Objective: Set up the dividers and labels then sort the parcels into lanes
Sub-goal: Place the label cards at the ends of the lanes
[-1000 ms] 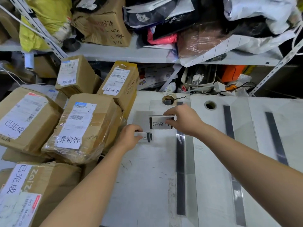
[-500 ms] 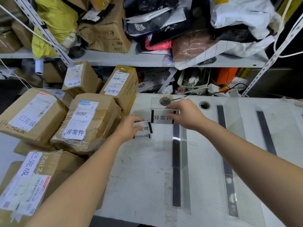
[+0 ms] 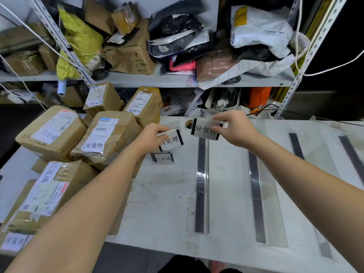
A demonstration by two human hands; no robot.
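Note:
My right hand [image 3: 235,128] pinches a clear label stand reading 异常件 [image 3: 203,130], held above the far end of the left divider [image 3: 201,184]. My left hand [image 3: 150,137] pinches a second label stand reading 待处理 [image 3: 171,141], lifted off the white table [image 3: 163,203]. A third label stand, 已完成 [image 3: 163,158], stands on the table just below it. Several clear dividers with dark strips lie lengthwise on the table, among them a middle divider [image 3: 258,194]. Taped cardboard parcels [image 3: 104,138] with white labels are piled at the table's left.
A metal shelf [image 3: 157,78] behind the table is crammed with boxes, plastic mailers and a yellow bag [image 3: 80,44]. More clutter and an orange item [image 3: 259,96] sit under it. White cords hang at left and right. Slanted shelf struts rise at both sides.
Both hands have lifted their label stands off the table. The right one rose and shifted right; the left one came up, uncovering the third stand beneath it. The camera tilted up.

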